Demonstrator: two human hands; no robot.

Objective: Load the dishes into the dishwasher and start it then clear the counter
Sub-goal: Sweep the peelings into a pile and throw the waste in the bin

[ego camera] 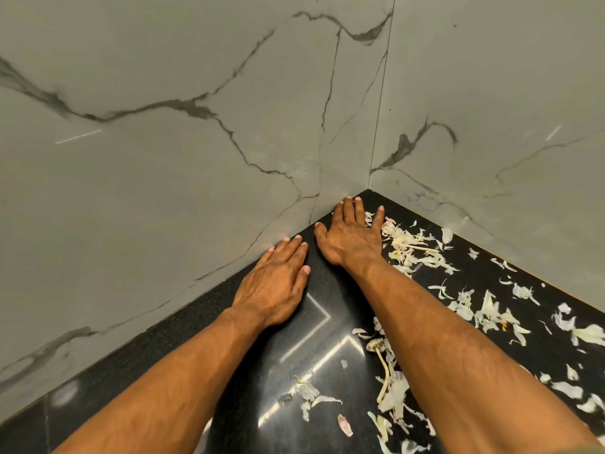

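Note:
A glossy black counter runs into a corner between two grey marbled walls. Pale garlic skins lie scattered over its right half, with a dried garlic stalk nearer to me. My left hand lies flat on the counter, palm down, its fingertips against the left wall. My right hand lies flat deeper in the corner, fingers straight and spread, its outer edge touching the pile of skins. Neither hand holds anything. No dishes or dishwasher are in view.
The left wall and the right wall close the counter at the back. More skins are strewn along the right wall's foot and toward the front right.

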